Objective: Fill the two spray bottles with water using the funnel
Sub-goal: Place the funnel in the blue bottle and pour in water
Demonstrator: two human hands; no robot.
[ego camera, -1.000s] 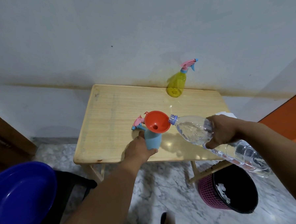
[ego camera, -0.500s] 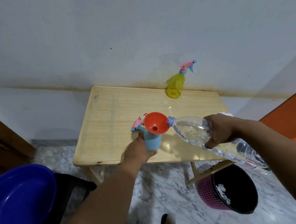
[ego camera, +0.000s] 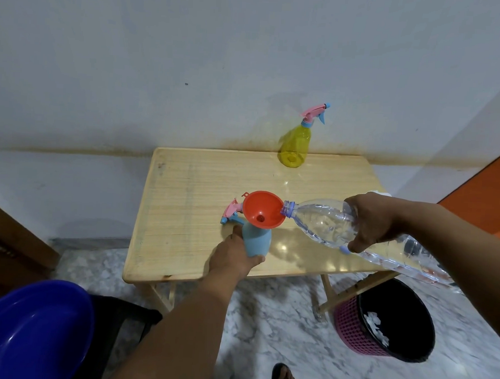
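Observation:
A blue spray bottle (ego camera: 257, 242) stands near the front of the wooden table (ego camera: 190, 192) with an orange funnel (ego camera: 263, 209) in its neck. My left hand (ego camera: 233, 259) grips the bottle's lower body. My right hand (ego camera: 370, 223) grips a large clear water bottle (ego camera: 319, 223), tipped so that its open mouth rests on the funnel's right rim. The blue bottle's pink and blue spray head (ego camera: 231, 213) lies on the table behind the funnel. A yellow spray bottle (ego camera: 296, 146) with its spray head on stands at the table's back edge.
A pink waste basket (ego camera: 352, 322) with a black liner stands on the marble floor under the table's right corner. A blue basin (ego camera: 30, 331) sits at the lower left. A wall runs behind the table. My sandalled foot (ego camera: 285, 378) shows at the bottom.
The water bottle's mouth has moved left and now lies on the funnel's rim. My left hand keeps its hold on the blue bottle.

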